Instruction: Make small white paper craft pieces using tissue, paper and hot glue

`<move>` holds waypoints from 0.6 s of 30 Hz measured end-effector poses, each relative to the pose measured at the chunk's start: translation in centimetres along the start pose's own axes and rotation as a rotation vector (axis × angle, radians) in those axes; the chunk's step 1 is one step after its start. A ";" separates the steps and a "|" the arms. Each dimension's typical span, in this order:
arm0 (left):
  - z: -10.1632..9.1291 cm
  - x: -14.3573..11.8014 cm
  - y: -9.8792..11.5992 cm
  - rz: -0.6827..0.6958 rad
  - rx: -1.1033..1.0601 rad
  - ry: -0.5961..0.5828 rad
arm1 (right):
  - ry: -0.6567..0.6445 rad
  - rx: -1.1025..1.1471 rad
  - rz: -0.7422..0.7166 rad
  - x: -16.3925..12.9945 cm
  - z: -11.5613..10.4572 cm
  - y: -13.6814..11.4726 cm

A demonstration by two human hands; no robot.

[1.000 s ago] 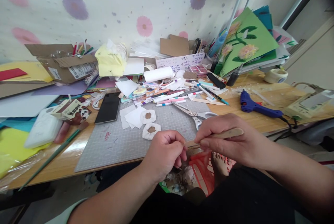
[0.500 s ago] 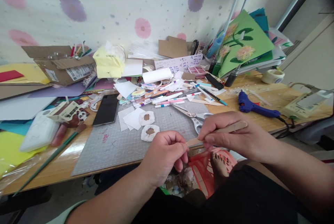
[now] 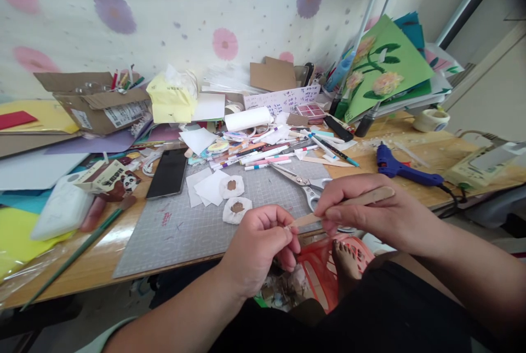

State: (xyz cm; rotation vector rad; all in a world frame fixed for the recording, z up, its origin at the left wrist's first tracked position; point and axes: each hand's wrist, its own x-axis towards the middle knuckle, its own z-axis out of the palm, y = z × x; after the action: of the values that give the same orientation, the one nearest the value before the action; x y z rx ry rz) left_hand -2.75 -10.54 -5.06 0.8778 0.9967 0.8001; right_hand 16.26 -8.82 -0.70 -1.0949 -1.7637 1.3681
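My right hand grips a flat wooden craft stick above the table's front edge. The stick slants down to the left, and its lower end meets the fingertips of my left hand. Thumb and forefinger of the left hand are pinched together; a tiny whitish bit shows there, too small to name. On the grey cutting mat lie two crumpled white pieces with brown centres, close to some white paper squares. Scissors rest just beyond my right hand, partly hidden by it.
Pens and markers are heaped at the mat's back edge. A black phone and a long green brush lie left. A blue glue gun lies right. Below the table stands a red plastic basket.
The right hand and the craft stick have shifted very slightly to the right. The stick's tip now shows more clearly at the left fingertips. Things on the table look unchanged.
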 end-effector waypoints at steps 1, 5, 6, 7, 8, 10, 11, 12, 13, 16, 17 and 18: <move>0.0 0.0 -0.1 0.005 -0.007 -0.001 | 0.001 -0.005 -0.004 0.0 0.1 0.0; -0.1 0.3 -0.5 0.015 0.006 0.052 | 0.004 -0.116 -0.030 -0.1 0.5 -0.1; -0.1 0.3 -0.6 0.018 0.014 0.065 | 0.006 -0.164 -0.040 -0.1 0.7 -0.2; -0.1 0.4 -0.8 0.024 0.022 0.073 | 0.009 -0.212 -0.054 -0.1 0.8 -0.2; -0.1 0.5 -0.9 0.031 0.029 0.080 | 0.011 -0.249 -0.071 -0.1 0.9 -0.3; -0.1 0.6 -1.1 0.046 0.038 0.092 | 0.006 -0.277 -0.099 0.0 1.0 -0.3; -0.1 0.6 -1.2 0.051 0.040 0.099 | 0.005 -0.265 -0.103 0.0 1.1 -0.3; -0.1 0.6 -1.3 0.052 0.041 0.105 | 0.002 -0.242 -0.097 0.1 1.1 -0.3; -0.1 0.6 -1.3 0.051 0.044 0.109 | 0.000 -0.210 -0.082 0.1 1.1 -0.2; -0.2 0.5 -1.1 0.049 0.064 0.104 | 0.000 -0.094 0.000 0.3 1.0 -0.2; -0.2 0.4 -1.0 0.051 0.068 0.092 | 0.000 -0.049 0.027 0.3 0.9 -0.2; -0.3 0.3 -0.9 0.054 0.068 0.075 | 0.001 -0.007 0.050 0.4 0.9 -0.2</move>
State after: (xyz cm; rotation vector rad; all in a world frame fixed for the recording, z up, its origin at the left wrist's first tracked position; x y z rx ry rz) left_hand -2.74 -10.60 -6.09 0.9427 1.0747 0.8539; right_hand 15.32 -8.86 -0.76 -1.1499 -1.7527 1.3923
